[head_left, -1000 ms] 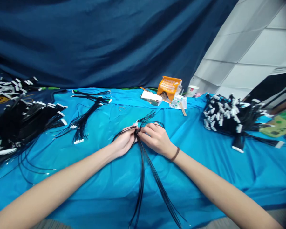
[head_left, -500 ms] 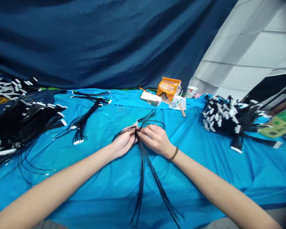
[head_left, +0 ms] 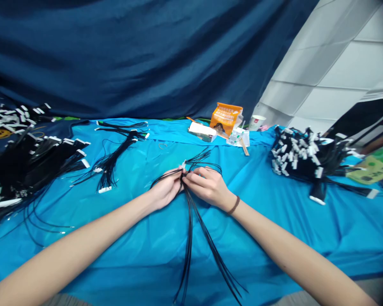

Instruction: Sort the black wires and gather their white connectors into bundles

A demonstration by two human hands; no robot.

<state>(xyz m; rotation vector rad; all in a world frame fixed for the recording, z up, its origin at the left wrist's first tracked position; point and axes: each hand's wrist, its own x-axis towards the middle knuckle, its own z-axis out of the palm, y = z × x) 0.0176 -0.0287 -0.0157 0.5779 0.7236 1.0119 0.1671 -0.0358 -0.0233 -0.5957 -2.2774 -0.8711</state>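
In the middle of the head view, my left hand [head_left: 166, 188] is closed around a bundle of thin black wires [head_left: 189, 225] near a small white connector [head_left: 183, 164]. My right hand [head_left: 208, 185], with a brown band at the wrist, pinches wires of the same bundle right beside it. The fingertips of both hands almost meet at the connector. Long loose wire ends hang toward me in two strands, and shorter ones fan out beyond the fingers. Which single wire the right fingers grip is too small to make out.
A heap of black cables with white connectors [head_left: 44, 157] lies at left, with a smaller bunch [head_left: 110, 165] beside it. Another pile [head_left: 295, 153] sits at right. An orange bag [head_left: 226, 118], a white box [head_left: 201, 131] and a paper cup [head_left: 256, 123] stand at the back.
My right fingers have shifted very slightly at the connector. My left hand and the wire bundle are nearly unchanged.
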